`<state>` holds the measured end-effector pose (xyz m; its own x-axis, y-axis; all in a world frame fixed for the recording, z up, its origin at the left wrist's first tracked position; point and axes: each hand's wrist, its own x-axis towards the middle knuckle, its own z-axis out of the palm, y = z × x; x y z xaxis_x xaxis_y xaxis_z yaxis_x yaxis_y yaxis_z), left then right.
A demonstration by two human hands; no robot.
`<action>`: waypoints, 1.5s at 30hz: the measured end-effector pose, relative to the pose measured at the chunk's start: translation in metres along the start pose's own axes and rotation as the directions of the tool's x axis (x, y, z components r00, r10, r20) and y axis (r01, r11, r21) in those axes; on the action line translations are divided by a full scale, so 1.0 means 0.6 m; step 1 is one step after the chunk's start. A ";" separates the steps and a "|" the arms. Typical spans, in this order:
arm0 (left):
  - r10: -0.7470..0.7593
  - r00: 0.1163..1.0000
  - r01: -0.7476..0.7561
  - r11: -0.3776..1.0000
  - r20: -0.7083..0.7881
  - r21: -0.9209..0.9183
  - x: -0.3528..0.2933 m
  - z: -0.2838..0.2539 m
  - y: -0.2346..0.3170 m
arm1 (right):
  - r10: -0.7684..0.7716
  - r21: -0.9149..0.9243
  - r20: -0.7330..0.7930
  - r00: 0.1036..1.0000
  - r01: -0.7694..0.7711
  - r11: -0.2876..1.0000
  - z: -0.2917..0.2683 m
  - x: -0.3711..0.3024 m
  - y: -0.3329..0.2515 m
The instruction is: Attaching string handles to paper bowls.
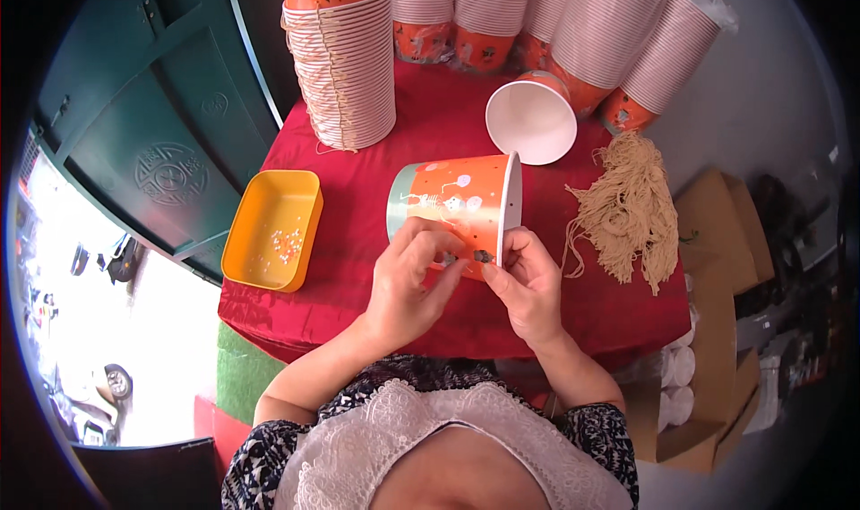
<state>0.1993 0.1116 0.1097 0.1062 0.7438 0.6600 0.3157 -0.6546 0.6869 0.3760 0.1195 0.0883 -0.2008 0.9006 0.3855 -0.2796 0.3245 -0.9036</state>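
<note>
An orange paper bucket [475, 183] with a grey-green base band and printed pale figures lies tilted on its side above the table, its white rim toward the right. My right hand [530, 286] grips it by the rim, thumb outside and fingers at the opening. Close against the printed wall, my left hand [414, 277] has its thumb and fingers drawn together in a pinch; anything between them is too small or hidden to make out. Right of the bucket lies a bundle of tan strings [632, 214]. A yellow tray [309, 241] holding small pale bits stands on the left.
Behind my hands, another white-lined bucket [532, 120] rests on its side on the red tablecloth [358, 196]. One tall bucket stack [345, 80] with strings hanging stands back left; several more stacks [605, 30] line the back right. Cardboard boxes [717, 331] stand beyond the right edge.
</note>
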 end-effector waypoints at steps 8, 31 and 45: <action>-0.025 0.998 0.020 0.996 -0.055 -0.087 -0.015 0.004 -0.004 | 0.023 0.043 -0.051 0.998 -0.021 0.999 0.027 -0.011 0.008; -0.246 0.969 0.237 0.953 -0.024 -0.187 -0.034 -0.005 -0.037 | -0.464 -0.699 0.082 0.882 0.383 0.603 0.068 -0.011 0.052; -0.052 0.954 0.217 0.801 -0.296 0.558 -0.002 -0.211 -0.068 | -0.401 -0.858 0.417 0.816 0.499 0.120 0.071 0.054 -0.020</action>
<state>0.0672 0.1200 0.1194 -0.1940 0.7031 0.6841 0.8023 -0.2876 0.5231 0.3330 0.1327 0.1192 -0.4435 0.4837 0.7545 0.6722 0.7364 -0.0769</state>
